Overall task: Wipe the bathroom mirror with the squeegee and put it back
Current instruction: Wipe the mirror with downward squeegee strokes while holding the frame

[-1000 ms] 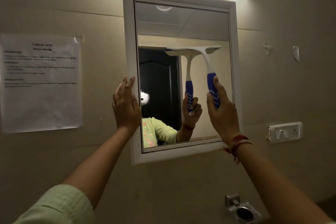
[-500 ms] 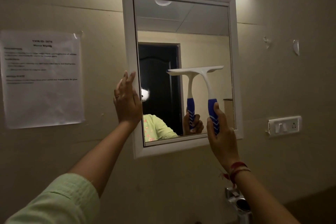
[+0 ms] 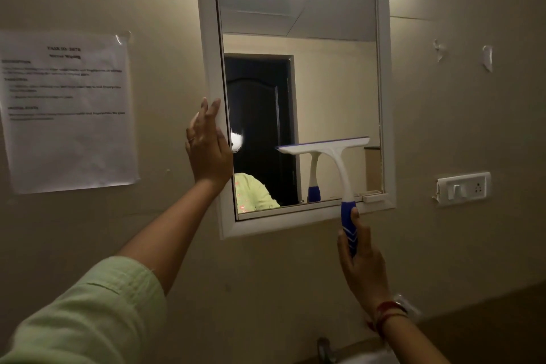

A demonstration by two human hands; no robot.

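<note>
A white-framed mirror point(image 3: 387, 97) hangs on the beige wall. My right hand point(image 3: 359, 269) is shut on the blue grip of the squeegee point(image 3: 331, 148), below the mirror's bottom edge. The white blade lies flat against the lower right part of the glass, level and a little above the bottom frame. My left hand point(image 3: 208, 154) presses flat against the mirror's left frame with fingers stretched upward, holding nothing. The glass reflects a dark door, my green sleeve and the squeegee.
A printed paper sheet point(image 3: 66, 111) is taped to the wall at the left. A white switch plate point(image 3: 462, 188) sits on the wall right of the mirror. A tube light glows above the frame. A tap top point(image 3: 325, 349) shows at the bottom edge.
My right hand has drawn the squeegee straight down the right side of the glass, from mid-height to near the bottom. My left hand stayed on the left frame.
</note>
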